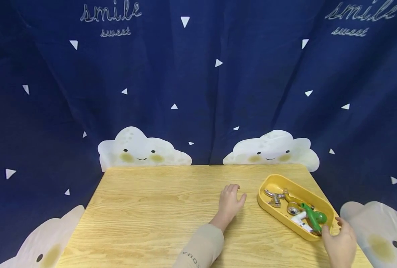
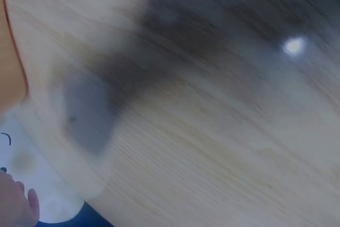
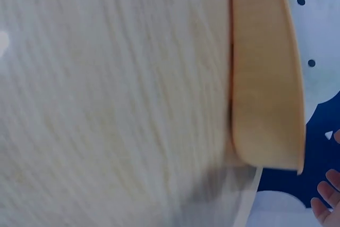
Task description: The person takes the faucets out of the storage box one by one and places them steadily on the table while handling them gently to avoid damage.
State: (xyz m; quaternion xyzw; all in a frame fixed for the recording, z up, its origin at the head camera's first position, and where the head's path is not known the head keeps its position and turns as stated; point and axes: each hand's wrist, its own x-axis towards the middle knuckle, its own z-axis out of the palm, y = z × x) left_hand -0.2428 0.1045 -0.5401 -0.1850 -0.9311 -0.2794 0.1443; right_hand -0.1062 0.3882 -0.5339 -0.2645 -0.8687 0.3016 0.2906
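Observation:
A yellow oblong tray [image 1: 285, 219] sits at the right of the wooden table. In it lie a chrome tap [image 1: 275, 199], a round yellow-and-metal piece [image 1: 293, 208], a green plastic piece [image 1: 312, 217] and a white piece [image 1: 299, 217]. My left hand [image 1: 230, 203] is left of the tray, over the table, with relaxed fingers and nothing held. By the tray's near right end is my right hand [image 1: 342, 240], its fingers loosely bent and holding nothing. In the right wrist view, the right fingers [image 3: 326, 192] appear apart from the tray's side [image 3: 265, 78].
The wooden table [image 1: 145, 216] runs back to a dark blue curtain [image 1: 158, 74] printed with white triangles and smiling clouds. The tray stands close to the table's right edge. Shadow darkens part of the wood in the left wrist view.

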